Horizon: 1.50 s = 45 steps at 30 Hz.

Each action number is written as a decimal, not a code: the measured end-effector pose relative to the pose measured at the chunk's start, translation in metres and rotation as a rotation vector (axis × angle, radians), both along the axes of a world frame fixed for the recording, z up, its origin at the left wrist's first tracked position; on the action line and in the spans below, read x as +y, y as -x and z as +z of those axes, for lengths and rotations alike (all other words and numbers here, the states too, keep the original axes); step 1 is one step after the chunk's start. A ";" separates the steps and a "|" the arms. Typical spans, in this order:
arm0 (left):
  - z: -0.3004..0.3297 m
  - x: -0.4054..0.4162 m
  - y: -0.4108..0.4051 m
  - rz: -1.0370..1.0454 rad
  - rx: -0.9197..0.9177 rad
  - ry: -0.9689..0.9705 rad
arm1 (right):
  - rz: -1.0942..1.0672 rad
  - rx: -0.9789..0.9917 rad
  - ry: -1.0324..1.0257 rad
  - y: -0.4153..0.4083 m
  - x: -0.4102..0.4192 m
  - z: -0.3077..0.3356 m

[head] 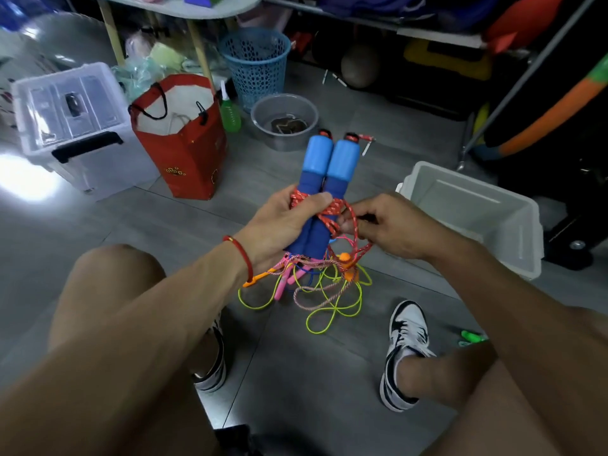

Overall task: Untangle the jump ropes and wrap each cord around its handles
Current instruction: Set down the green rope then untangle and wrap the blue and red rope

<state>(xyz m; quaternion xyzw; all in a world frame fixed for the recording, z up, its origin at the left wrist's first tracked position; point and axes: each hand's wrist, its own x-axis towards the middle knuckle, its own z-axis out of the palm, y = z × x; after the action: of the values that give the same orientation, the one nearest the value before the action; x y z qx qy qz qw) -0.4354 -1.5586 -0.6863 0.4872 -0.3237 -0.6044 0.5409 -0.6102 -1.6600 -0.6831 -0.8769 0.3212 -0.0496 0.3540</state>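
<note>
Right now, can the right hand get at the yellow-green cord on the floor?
Probably not yet: the right hand is pinching the red cord wound on the blue handles. The yellow-green cord lies open below, tangled with others.

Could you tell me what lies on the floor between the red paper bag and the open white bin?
In the head view, a grey basin sits on the floor between the red paper bag and the white bin.
</note>
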 end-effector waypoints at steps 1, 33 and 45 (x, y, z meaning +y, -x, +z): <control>-0.002 -0.001 -0.001 -0.006 -0.053 -0.012 | 0.001 0.016 0.045 0.001 0.001 -0.004; -0.026 0.002 -0.069 0.165 -0.706 -0.284 | -0.381 0.051 -0.274 0.030 -0.059 -0.072; -0.023 0.002 -0.064 0.325 -0.564 -0.253 | -0.166 0.002 -0.506 0.022 -0.042 -0.042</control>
<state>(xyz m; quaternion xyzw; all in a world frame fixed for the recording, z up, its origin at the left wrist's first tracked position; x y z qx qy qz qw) -0.3711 -1.5570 -0.7093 0.7434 -0.3010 -0.3872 0.4547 -0.6320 -1.7021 -0.7249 -0.7312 0.3948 0.0044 0.5563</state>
